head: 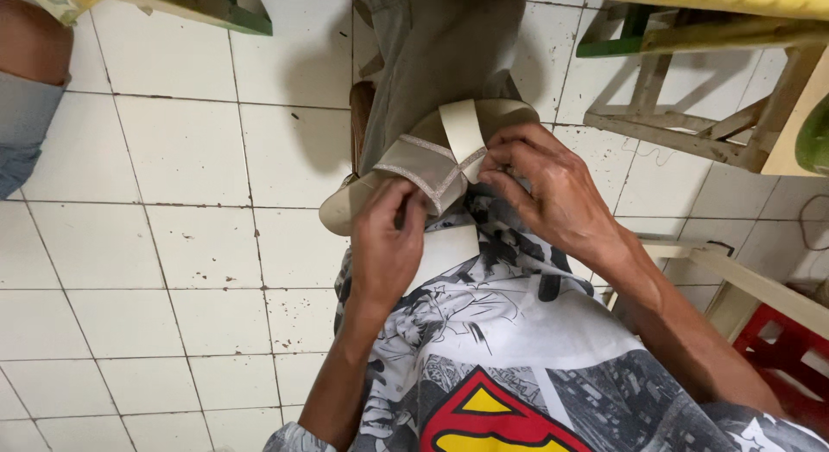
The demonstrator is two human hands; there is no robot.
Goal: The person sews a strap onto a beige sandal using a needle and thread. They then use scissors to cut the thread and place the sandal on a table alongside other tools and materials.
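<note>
A beige sandal [406,171] with a wide mesh strap edged in glittery trim lies across my lap, sole turned away from me. My left hand [387,245] grips the near edge of the sandal, thumb and fingers pressed on the strap. My right hand [542,186] pinches a pale cream strap [462,134] that loops over the top of the sandal, fingertips at the point where it meets the mesh strap. Both hands are in contact with the sandal. Below it are my grey trousers [440,46] and printed shirt [484,348].
White tiled floor [173,245] spreads to the left. A wooden stool frame [691,115] stands at upper right, a green-edged wooden frame [207,7] at upper left, a red crate [790,357] at lower right. Another person's arm and sleeve [26,81] show at the left edge.
</note>
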